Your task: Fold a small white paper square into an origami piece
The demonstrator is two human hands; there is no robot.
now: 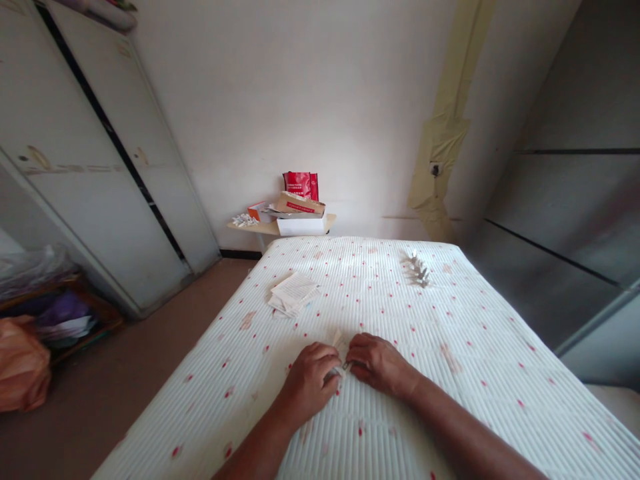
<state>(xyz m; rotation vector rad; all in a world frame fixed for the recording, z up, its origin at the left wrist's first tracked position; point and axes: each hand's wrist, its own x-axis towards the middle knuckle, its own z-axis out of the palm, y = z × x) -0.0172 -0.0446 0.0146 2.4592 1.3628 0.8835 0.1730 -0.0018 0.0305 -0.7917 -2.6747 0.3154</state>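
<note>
My left hand [313,377] is closed, its fingers curled round a small pale piece of paper [339,339] that shows between the two hands. From the other side my right hand [377,363] pinches at the same paper, fingers pressed together. Most of the paper is hidden behind the fingers, and a small greyish bit between the fingertips is too blurred to name. Beyond the left hand, a loose stack of printed paper sheets [294,293] lies on the quilted bed cover [360,433]. Farther off to the right, several small whitish twisted pieces [420,272] sit in a cluster.
Behind the bed's far edge, a small table [265,228] bears a white box [301,225], a red bag [303,184], an orange box [257,212] and a pile of small white pieces [245,220]. Cabinets [95,160] stand left; a grey wardrobe [575,193] stands right.
</note>
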